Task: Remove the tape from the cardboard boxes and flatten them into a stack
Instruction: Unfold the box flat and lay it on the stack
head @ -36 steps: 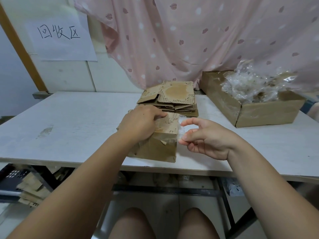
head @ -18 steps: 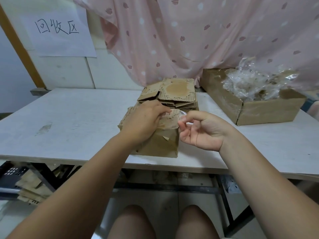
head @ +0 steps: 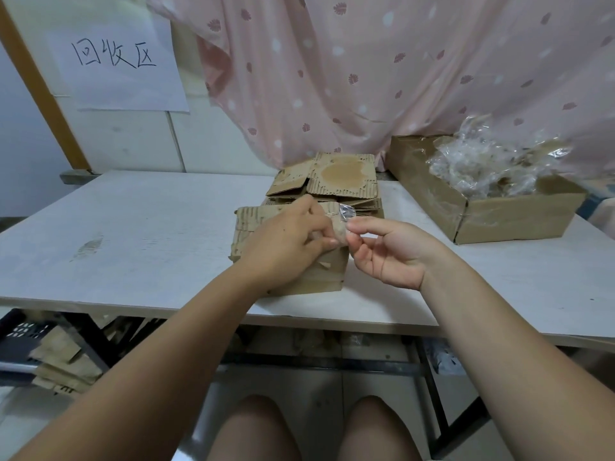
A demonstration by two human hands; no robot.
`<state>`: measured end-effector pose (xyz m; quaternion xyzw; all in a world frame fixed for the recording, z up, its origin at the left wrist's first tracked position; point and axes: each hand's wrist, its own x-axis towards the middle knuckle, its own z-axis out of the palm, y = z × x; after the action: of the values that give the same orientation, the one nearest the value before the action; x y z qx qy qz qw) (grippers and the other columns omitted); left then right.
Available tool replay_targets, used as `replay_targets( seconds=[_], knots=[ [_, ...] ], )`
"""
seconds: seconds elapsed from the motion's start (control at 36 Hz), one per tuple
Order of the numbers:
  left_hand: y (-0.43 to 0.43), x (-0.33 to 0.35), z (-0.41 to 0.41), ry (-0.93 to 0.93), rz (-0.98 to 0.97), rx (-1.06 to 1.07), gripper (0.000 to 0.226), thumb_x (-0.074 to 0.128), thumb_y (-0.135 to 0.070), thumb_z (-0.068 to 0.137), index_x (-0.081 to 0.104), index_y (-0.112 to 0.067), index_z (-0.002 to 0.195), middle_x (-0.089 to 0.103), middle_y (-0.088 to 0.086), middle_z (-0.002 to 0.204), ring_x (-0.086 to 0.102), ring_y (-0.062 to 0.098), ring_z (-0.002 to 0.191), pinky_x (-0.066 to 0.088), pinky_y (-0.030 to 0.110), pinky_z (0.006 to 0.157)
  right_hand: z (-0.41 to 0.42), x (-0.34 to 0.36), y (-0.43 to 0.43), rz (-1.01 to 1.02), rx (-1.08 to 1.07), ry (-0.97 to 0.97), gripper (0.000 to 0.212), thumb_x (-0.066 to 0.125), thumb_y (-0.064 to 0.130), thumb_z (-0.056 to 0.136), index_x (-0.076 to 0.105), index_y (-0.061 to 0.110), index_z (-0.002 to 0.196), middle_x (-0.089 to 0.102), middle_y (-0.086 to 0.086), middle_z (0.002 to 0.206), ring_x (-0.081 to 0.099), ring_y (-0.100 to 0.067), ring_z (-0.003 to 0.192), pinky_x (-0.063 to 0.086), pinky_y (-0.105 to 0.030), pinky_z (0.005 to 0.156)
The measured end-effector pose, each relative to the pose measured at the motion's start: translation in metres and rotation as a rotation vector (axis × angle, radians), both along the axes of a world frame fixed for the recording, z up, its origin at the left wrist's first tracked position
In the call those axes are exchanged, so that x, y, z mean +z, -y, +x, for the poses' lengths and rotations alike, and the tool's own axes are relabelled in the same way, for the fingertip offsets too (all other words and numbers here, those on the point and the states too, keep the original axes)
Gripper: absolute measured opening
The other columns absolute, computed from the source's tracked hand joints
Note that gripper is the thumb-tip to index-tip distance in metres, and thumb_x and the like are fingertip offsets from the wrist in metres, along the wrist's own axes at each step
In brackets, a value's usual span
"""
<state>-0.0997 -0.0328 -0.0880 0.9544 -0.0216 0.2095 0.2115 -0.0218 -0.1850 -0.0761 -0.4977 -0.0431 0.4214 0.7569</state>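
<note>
At centre frame, left hand [head: 286, 241] grips cardboard box [head: 319, 277] on counter [head: 133, 227]; right hand [head: 392, 254] pinches its tape [head: 346, 214].
Tape likely thin, clingy, tearable: hold the lifted end; box seems light, bendable.

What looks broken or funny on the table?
The box at the front is battered: its skin is torn, ridges show, and tape is lifted off its corner. The top card on the stack behind has a big darker patch, stained or stripped, I cannot tell.
</note>
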Motion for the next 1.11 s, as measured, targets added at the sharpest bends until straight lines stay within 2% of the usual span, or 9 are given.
replay_targets(
  seconds=[0.08, 0.14, 0.28, 0.39, 0.5, 0.69, 0.83, 1.0, 1.11],
  knots=[
    [-0.002, 0.002, 0.003, -0.054, -0.084, -0.050, 0.014, 0.059, -0.028, 0.091, 0.061, -0.022, 0.078, 0.057, -0.016, 0.120, 0.054, 0.004, 0.099, 0.044, 0.029, 0.087, 0.003, -0.003, 0.002, -0.105, -0.021, 0.161, 0.007, 0.058, 0.010, 0.092, 0.059, 0.012, 0.085, 0.059, -0.004, 0.057, 0.064, -0.011, 0.050, 0.046, -0.014, 0.041],
    [-0.002, 0.005, 0.005, -0.110, -0.165, -0.045, 0.021, 0.056, -0.027, 0.092, 0.057, -0.029, 0.071, 0.065, -0.011, 0.112, 0.058, 0.008, 0.103, 0.046, 0.034, 0.091, 0.005, -0.007, -0.001, -0.181, -0.071, 0.271, 0.010, 0.055, 0.015, 0.095, 0.059, 0.012, 0.087, 0.058, -0.001, 0.051, 0.067, -0.013, 0.052, 0.044, -0.015, 0.039],
    [-0.006, 0.019, 0.007, -0.170, -0.283, 0.049, 0.032, 0.046, -0.025, 0.098, 0.047, -0.024, 0.066, 0.052, -0.014, 0.058, 0.045, 0.000, 0.057, 0.034, 0.023, 0.058, 0.009, -0.018, -0.009, -0.449, -0.211, 0.631, 0.020, 0.048, 0.022, 0.097, 0.058, 0.010, 0.085, 0.056, -0.004, 0.057, 0.063, -0.014, 0.045, 0.040, -0.019, 0.041],
    [-0.008, 0.022, 0.010, -0.203, -0.343, 0.040, 0.032, 0.040, -0.026, 0.101, 0.048, -0.024, 0.070, 0.069, -0.013, 0.084, 0.046, -0.005, 0.052, 0.034, 0.022, 0.059, 0.006, -0.028, -0.011, -0.494, -0.371, 0.817, 0.022, 0.043, 0.037, 0.098, 0.051, 0.016, 0.099, 0.063, -0.003, 0.076, 0.067, -0.014, 0.060, 0.052, -0.029, 0.058],
    [-0.009, 0.021, 0.013, -0.180, -0.378, 0.075, 0.029, 0.041, -0.026, 0.101, 0.055, -0.009, 0.082, 0.046, -0.007, 0.058, 0.040, 0.009, 0.055, 0.031, 0.022, 0.054, -0.005, -0.035, -0.017, -0.424, -0.444, 1.008, 0.016, 0.052, 0.036, 0.094, 0.051, 0.022, 0.101, 0.059, 0.004, 0.093, 0.059, -0.010, 0.083, 0.048, -0.024, 0.071],
    [-0.010, 0.022, 0.014, -0.165, -0.504, -0.012, 0.024, 0.039, -0.019, 0.101, 0.056, -0.008, 0.088, 0.043, -0.007, 0.052, 0.040, -0.003, 0.040, 0.030, 0.007, 0.044, -0.012, -0.040, -0.032, -0.281, -0.292, 0.745, 0.047, 0.063, 0.041, 0.087, 0.034, 0.029, 0.123, 0.055, 0.003, 0.124, 0.055, -0.006, 0.098, 0.040, -0.019, 0.070],
    [-0.015, 0.020, 0.017, -0.210, -0.615, -0.016, 0.026, 0.040, -0.022, 0.101, 0.058, -0.008, 0.089, 0.056, -0.003, 0.073, 0.051, -0.004, 0.054, 0.036, 0.009, 0.051, -0.010, -0.046, -0.040, -0.151, -0.277, 0.591, 0.056, 0.050, 0.015, 0.094, 0.025, 0.031, 0.141, 0.050, 0.000, 0.134, 0.051, -0.002, 0.095, 0.036, -0.018, 0.067],
    [-0.015, 0.021, 0.025, -0.207, -0.806, 0.040, 0.032, 0.041, -0.021, 0.101, 0.055, -0.020, 0.073, 0.067, -0.011, 0.070, 0.060, -0.001, 0.069, 0.046, 0.014, 0.062, -0.012, -0.052, -0.048, -0.111, -0.249, 0.557, 0.060, 0.043, 0.014, 0.093, 0.023, 0.032, 0.147, 0.050, -0.007, 0.136, 0.052, -0.022, 0.116, 0.043, -0.030, 0.087],
    [-0.006, 0.023, 0.036, -0.171, -0.876, 0.070, 0.030, 0.037, -0.018, 0.102, 0.055, -0.011, 0.079, 0.068, 0.008, 0.076, 0.065, 0.013, 0.066, 0.048, 0.018, 0.058, -0.010, -0.052, -0.049, -0.137, -0.268, 0.538, 0.066, 0.051, 0.021, 0.082, 0.028, 0.035, 0.142, 0.052, -0.009, 0.132, 0.053, -0.025, 0.115, 0.042, -0.040, 0.097]
  ],
)
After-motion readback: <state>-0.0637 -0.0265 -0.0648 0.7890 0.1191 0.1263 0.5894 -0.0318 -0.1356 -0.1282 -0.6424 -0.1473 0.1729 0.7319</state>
